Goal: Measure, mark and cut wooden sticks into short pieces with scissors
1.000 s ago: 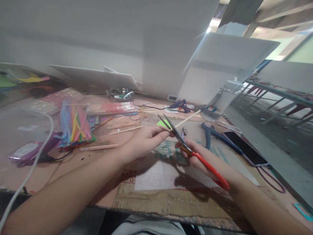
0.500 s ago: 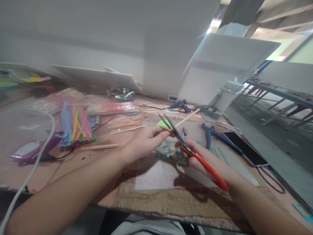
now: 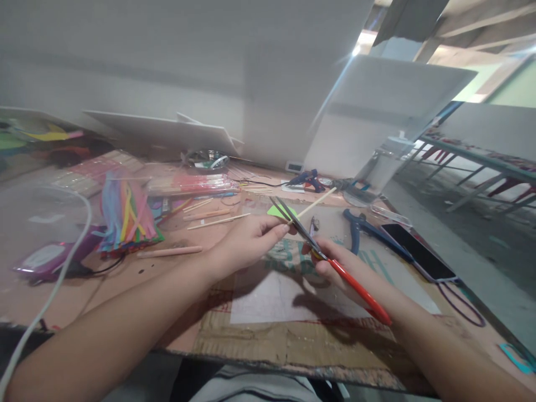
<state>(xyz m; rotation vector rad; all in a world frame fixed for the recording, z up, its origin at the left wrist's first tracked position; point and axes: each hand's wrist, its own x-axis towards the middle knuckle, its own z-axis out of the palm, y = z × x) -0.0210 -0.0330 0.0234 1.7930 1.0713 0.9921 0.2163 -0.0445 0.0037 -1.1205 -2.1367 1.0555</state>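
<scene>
My left hand (image 3: 255, 237) pinches one end of a thin pale wooden stick (image 3: 317, 203), which slants up to the right. Red-handled scissors (image 3: 355, 287) are gripped in my right hand (image 3: 335, 262), their blades narrowly parted and crossing the stick close to my left fingertips. Whether the blades have cut into the wood cannot be made out. Beneath both hands lies a translucent sheet (image 3: 259, 304) on a piece of cardboard (image 3: 243, 343) with green print. A lime-green paper piece (image 3: 276, 210) shows behind the blades.
On the right are blue-handled pliers (image 3: 355, 226) and a phone (image 3: 419, 251). Pipe cleaners (image 3: 129, 218), a purple device (image 3: 54, 259) and loose sticks (image 3: 218, 221) lie left. A glue gun (image 3: 307, 180), a clear bottle (image 3: 377, 173) and white boards (image 3: 167, 134) stand behind.
The scissor blades have drawn closer together around the stick. The stick's far end has dipped slightly and shifted left. My left hand keeps its pinch.
</scene>
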